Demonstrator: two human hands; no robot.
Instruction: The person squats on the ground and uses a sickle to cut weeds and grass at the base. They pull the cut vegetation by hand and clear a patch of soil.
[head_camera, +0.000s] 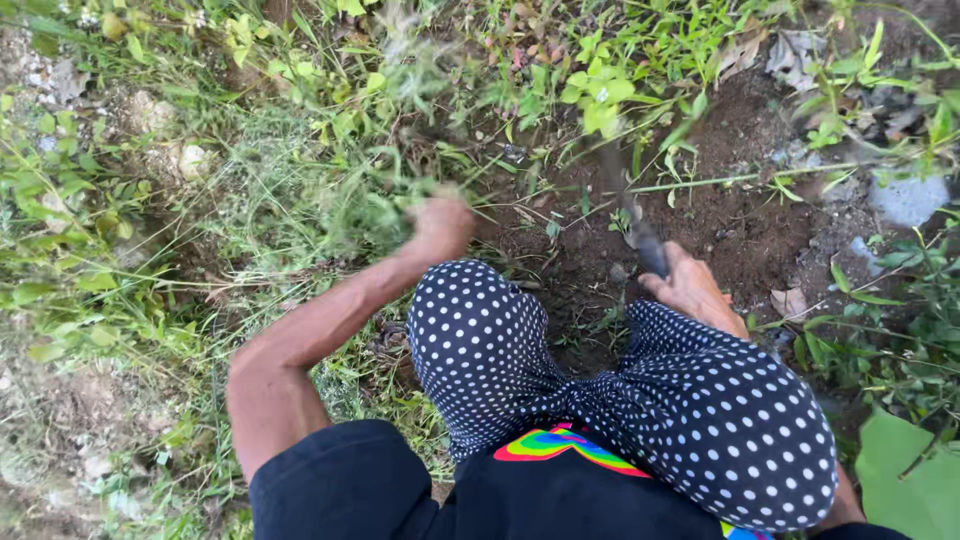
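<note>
Taking the patch of bare dark soil (740, 230) as the landmark: far to its left lies pale, stony ground (60, 430) with thin dry stalks and broad green leaves across it. Nearer the soil, still on its left, stands a feathery tuft of fine green grass (350, 190), its blades soft and blurred. The left hand (440, 225) is closed in a fist at the tuft's right edge, on the soil's left rim, fingers curled tight around grass stems; the bare forearm runs back down and left from it. Below the soil's near edge are two rounded knees in dark cloth with small white dots (470, 340), bunched and knotted between them. On the soil itself, toward its near side, the right hand (690, 290) wraps around the dark handle of a slim tool (640, 235), whose narrow blade slants up and away into the crumbly earth; the blade's shape is blurred. Right of the soil sit a flat grey stone (905, 200) and more leafy weeds, with a large smooth green leaf (900, 470) lower down.
</note>
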